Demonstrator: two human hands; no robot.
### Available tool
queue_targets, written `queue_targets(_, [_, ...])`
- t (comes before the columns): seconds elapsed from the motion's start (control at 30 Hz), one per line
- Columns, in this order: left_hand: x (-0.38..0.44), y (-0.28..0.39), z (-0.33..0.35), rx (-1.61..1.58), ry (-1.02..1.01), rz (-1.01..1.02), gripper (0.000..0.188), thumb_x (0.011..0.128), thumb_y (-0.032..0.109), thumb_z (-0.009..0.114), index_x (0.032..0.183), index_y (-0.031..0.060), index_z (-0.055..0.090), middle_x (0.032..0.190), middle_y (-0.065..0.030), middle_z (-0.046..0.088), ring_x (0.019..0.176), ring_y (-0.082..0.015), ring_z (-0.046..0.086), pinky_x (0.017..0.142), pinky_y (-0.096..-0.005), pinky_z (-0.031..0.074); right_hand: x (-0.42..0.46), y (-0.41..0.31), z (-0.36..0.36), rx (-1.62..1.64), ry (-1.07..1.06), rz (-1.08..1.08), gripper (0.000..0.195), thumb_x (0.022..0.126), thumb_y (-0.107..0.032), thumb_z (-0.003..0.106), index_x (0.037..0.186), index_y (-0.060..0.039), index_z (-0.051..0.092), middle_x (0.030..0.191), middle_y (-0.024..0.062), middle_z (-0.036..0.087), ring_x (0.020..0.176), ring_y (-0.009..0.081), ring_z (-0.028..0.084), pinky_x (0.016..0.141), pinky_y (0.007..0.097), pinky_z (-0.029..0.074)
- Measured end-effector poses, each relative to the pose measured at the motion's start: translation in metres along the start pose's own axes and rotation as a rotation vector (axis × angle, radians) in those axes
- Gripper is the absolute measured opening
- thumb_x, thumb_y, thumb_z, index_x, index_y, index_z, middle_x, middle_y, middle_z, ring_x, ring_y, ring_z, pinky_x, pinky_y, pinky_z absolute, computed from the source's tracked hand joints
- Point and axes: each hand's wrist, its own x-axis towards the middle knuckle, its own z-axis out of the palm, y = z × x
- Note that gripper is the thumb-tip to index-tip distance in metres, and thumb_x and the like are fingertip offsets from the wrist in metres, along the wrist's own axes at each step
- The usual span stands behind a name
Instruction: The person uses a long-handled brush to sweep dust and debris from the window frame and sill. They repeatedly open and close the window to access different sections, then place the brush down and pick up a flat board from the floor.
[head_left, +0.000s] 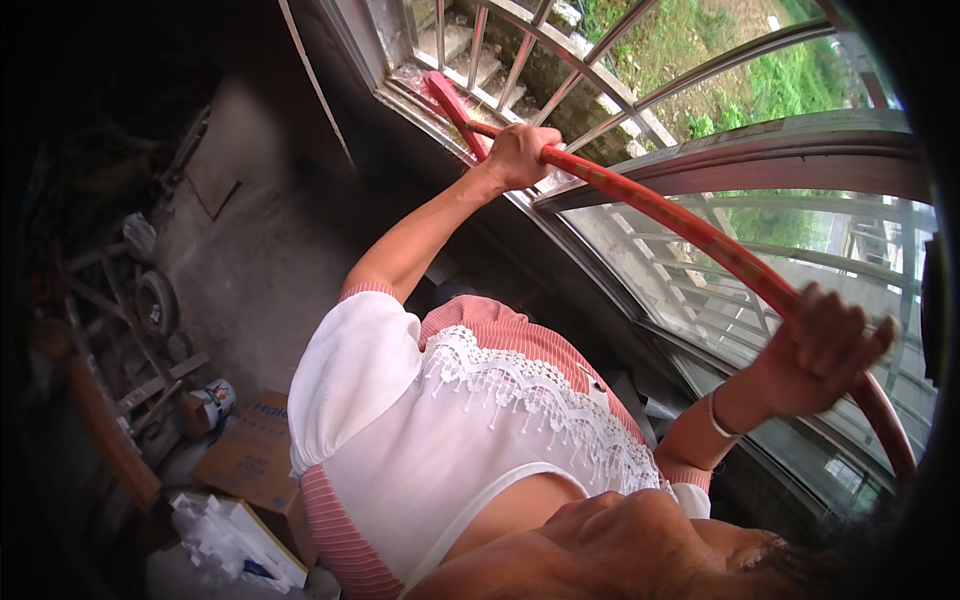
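Note:
A long red pole (675, 214) crosses from the window opening down to the lower right, looking curved through the lens. My left hand (523, 156) is closed around it near its upper left end. Beyond that hand a pinkish-red, broom-like head (452, 105) lies at the window sill, inside the metal bars; its exact kind is not clear. My right hand (821, 356), blurred, holds the pole farther down, in front of the window glass, with the fingers bent around it. The pole's far end fades into the dark rim.
Metal bars (529, 56) cover the window opening, with steps and grass outside. A framed glass pane (750, 225) stands at the right. Down at the left are a cardboard box (251, 450), a small wheel (156, 304), a metal frame, a paper-like tub (214, 401) and white plastic packaging (214, 536).

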Motion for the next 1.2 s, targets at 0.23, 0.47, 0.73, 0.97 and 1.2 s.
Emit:
queue_targets(0.23, [-0.013, -0.022, 0.033, -0.077, -0.215, 0.054, 0.009, 0.074, 0.008, 0.061, 0.071, 0.0052, 0.053, 0.07, -0.0179, 0.058, 0.07, -0.0364, 0.06, 0.061, -0.0431, 0.044, -0.005, 0.036, 0.023, -0.112, -0.133, 0.01, 0.024, 0.098, -0.011, 0.042, 0.12, -0.003, 0.049, 0.058, -0.0023, 0.038, 0.043, 0.0059, 0.031, 0.039, 0.0231, 0.027])
queue_targets(0.47, [0.01, 0.008, 0.001, -0.053, -0.005, 0.016, 0.012, 0.074, 0.014, 0.061, 0.067, 0.0072, 0.054, 0.068, -0.016, 0.059, 0.069, -0.0376, 0.06, 0.056, -0.0445, 0.045, 0.011, -0.012, 0.005, -0.092, -0.002, 0.007, 0.012, 0.098, -0.014, 0.043, 0.105, -0.0083, 0.051, 0.058, -0.0064, 0.038, 0.045, 0.0051, 0.033, 0.047, 0.0216, 0.031])
queue_targets(0.73, [-0.009, -0.033, 0.02, -0.018, -0.074, -0.036, 0.012, 0.075, 0.014, 0.06, 0.069, 0.0057, 0.054, 0.068, -0.0184, 0.059, 0.071, -0.0393, 0.06, 0.057, -0.0436, 0.046, -0.013, 0.034, 0.004, -0.103, 0.018, -0.007, 0.024, 0.099, -0.015, 0.041, 0.12, -0.0047, 0.047, 0.057, -0.0041, 0.037, 0.043, 0.0075, 0.033, 0.044, 0.0227, 0.029])
queue_targets(0.97, [-0.004, 0.021, 0.046, -0.243, -0.046, 0.067, 0.018, 0.072, 0.016, 0.065, 0.066, 0.0055, 0.053, 0.066, -0.0177, 0.058, 0.068, -0.0388, 0.06, 0.057, -0.0444, 0.046, 0.008, -0.016, 0.025, -0.196, 0.01, -0.053, 0.009, 0.097, -0.018, 0.047, 0.1, -0.0103, 0.046, 0.055, -0.0043, 0.039, 0.041, 0.0056, 0.034, 0.04, 0.0245, 0.029])
queue_targets(1.2, [-0.01, -0.026, 0.03, -0.016, 0.117, -0.019, 0.016, 0.068, 0.009, 0.062, 0.062, 0.0055, 0.048, 0.064, -0.0152, 0.056, 0.067, -0.0362, 0.059, 0.059, -0.0434, 0.045, -0.029, 0.021, 0.016, -0.089, 0.082, -0.009, 0.008, 0.095, -0.014, 0.051, 0.098, -0.0088, 0.046, 0.053, -0.0035, 0.038, 0.04, 0.0076, 0.034, 0.045, 0.0248, 0.028])
